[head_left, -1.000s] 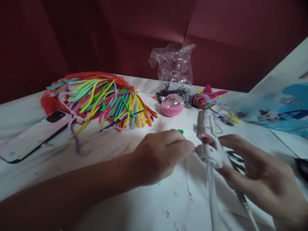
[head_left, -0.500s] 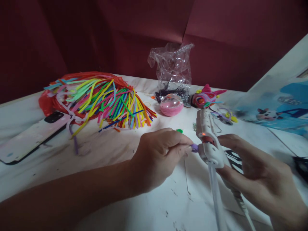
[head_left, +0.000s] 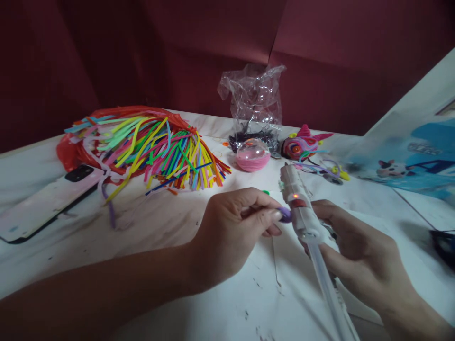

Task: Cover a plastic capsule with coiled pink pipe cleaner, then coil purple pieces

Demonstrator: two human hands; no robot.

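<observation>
Between thumb and forefinger, my left hand (head_left: 234,232) pinches a small purple piece (head_left: 285,214), apparently coiled pipe cleaner. My right hand (head_left: 362,255) is wrapped round a white hot glue gun (head_left: 302,220), whose orange light is lit. A long clear glue stick (head_left: 329,289) sticks out of its back end toward me. The gun's nozzle end points away, toward the back of the table. The purple piece sits right beside the gun's left side; whether they touch I cannot tell. Just behind my left fingers lies a small green bit (head_left: 266,192).
Left: a large bundle of coloured pipe cleaners (head_left: 170,151) in red wrapping and a phone (head_left: 50,201). Behind: a clear-topped pink ball (head_left: 253,155), a clear plastic bag (head_left: 254,102) with dark strands, and a pink pipe-cleaner figure (head_left: 302,144). Right: a blue printed bag (head_left: 415,151).
The glue gun has turned and shifted slightly left, its nozzle end now further left and its glue stick slanting more to the right. My left hand has barely moved, still pinching the purple piece.
</observation>
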